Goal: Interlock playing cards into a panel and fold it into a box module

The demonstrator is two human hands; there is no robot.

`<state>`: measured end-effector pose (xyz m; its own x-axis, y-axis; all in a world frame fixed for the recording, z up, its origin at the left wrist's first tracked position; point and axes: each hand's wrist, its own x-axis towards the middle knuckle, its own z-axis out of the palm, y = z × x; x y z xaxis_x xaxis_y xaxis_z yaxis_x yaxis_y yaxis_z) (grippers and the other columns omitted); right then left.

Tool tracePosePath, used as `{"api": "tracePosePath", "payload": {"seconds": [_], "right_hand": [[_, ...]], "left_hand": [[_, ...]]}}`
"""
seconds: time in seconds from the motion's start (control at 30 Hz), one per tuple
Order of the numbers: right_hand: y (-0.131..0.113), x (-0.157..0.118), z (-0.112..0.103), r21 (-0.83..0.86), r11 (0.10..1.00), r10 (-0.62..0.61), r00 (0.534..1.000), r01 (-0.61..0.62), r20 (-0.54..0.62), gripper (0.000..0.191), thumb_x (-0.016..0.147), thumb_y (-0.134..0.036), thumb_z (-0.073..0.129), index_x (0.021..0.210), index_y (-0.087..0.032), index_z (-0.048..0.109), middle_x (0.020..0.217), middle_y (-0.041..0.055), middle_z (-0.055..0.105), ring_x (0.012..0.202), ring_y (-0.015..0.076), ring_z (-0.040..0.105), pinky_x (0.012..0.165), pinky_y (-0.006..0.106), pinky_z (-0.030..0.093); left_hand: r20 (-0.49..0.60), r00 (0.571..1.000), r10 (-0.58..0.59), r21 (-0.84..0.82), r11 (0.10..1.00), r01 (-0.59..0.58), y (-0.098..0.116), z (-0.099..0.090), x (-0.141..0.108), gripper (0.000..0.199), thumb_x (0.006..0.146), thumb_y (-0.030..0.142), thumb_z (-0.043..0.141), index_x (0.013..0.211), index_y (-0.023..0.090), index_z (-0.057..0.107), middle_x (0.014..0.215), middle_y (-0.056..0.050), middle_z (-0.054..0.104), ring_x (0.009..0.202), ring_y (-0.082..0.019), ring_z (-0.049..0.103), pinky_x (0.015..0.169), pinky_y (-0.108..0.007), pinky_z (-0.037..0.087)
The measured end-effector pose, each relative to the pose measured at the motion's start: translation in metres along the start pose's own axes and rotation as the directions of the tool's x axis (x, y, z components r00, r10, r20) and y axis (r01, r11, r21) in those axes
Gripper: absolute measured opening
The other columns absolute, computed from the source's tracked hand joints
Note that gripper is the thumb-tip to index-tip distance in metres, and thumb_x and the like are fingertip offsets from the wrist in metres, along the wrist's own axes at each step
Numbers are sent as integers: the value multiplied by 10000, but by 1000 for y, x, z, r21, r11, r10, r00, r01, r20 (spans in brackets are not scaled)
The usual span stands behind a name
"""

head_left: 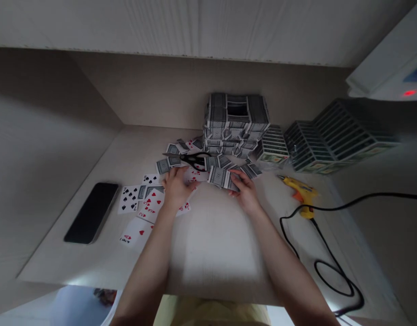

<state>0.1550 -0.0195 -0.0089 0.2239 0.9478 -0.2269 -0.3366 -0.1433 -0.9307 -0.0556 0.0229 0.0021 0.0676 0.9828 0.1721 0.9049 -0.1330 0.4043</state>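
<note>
My right hand (242, 190) has its fingers closed on the right end of a folded playing-card piece (222, 177), grey patterned side up. To the left, my left hand (177, 188) rests over loose face-up cards; its fingers are bent, and whether anything is between them is hidden. Red-suited cards (196, 174) lie between the hands. Black-handled scissors (194, 159) rest on scattered card pieces just beyond. Behind them stands a box-like structure (237, 115) built of folded cards, with a square opening on top.
A black phone (92, 213) lies at the left, beside spread cards (129, 199). On the right are a yellow glue gun (303, 192) with a looping black cable (330, 253) and stacked card structures (330, 140). A shelf edge (181, 56) hangs above.
</note>
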Motion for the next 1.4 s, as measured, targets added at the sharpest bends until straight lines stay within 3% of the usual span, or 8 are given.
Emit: {"api": "tracePosePath", "payload": {"seconds": [0.13,0.33,0.47,0.57,0.67,0.8,0.93,1.4], "right_hand": [[-1,0,1,-2,1000,15,1000,-15,4,354,642,-420,687,949,-254,636,803,-11,576,497,83,460,382,216,388],[-2,-1,1,-7,1000,5,1000,-5,0,345,639,-421,687,936,-250,640,826,-2,576,541,92,472,392,203,400],[-1,0,-1,15,1000,14,1000,-14,2,329,646,-413,684,935,-262,640,844,-6,593,515,85,467,396,213,393],[0,1,-3,41,999,21,1000,-22,9,333,652,-406,678,947,-259,633,833,-4,611,493,81,466,397,212,376],[-1,0,-3,46,999,18,1000,-18,3,337,654,-406,681,949,-253,627,812,-8,610,475,72,451,385,204,359],[-2,-1,1,57,997,-54,997,58,-63,397,644,-396,708,1009,-295,590,843,-38,582,454,43,400,336,168,290],[-3,-3,2,29,997,-65,997,66,-43,375,636,-410,720,963,-279,591,827,-40,569,416,28,377,312,167,274],[0,-7,3,-165,983,-81,997,79,-4,333,669,-422,702,950,-274,599,668,-37,562,354,67,405,325,225,294]], "left_hand": [[24,992,127,18,992,-127,2,-1,-1,538,730,505,618,1219,289,554,1245,-72,567,1127,-317,460,867,-457,344],[5,965,262,-44,964,-262,-2,-5,1,396,760,505,582,1059,258,664,1107,-89,658,1099,-278,537,964,-470,311],[-15,950,310,-181,934,-308,-8,-7,3,283,811,454,536,904,253,712,971,-47,706,957,-226,608,923,-406,389],[-69,965,253,-269,927,-263,-11,-9,4,254,822,410,533,828,236,717,855,-38,715,819,-198,627,827,-353,443],[-190,980,61,-425,895,-138,-10,-10,5,232,796,386,564,790,197,698,769,-33,694,726,-171,619,732,-301,465],[-106,980,-167,-763,645,27,-6,-12,8,256,769,411,569,787,165,640,675,-1,629,582,-122,559,565,-247,463],[57,986,-157,-849,512,130,-3,-11,10,251,732,395,610,816,159,633,667,5,615,543,-100,526,490,-213,427],[-2,992,-124,-826,559,68,-8,-4,12,249,729,386,615,819,156,643,746,-31,667,657,-133,586,639,-255,465]]}}
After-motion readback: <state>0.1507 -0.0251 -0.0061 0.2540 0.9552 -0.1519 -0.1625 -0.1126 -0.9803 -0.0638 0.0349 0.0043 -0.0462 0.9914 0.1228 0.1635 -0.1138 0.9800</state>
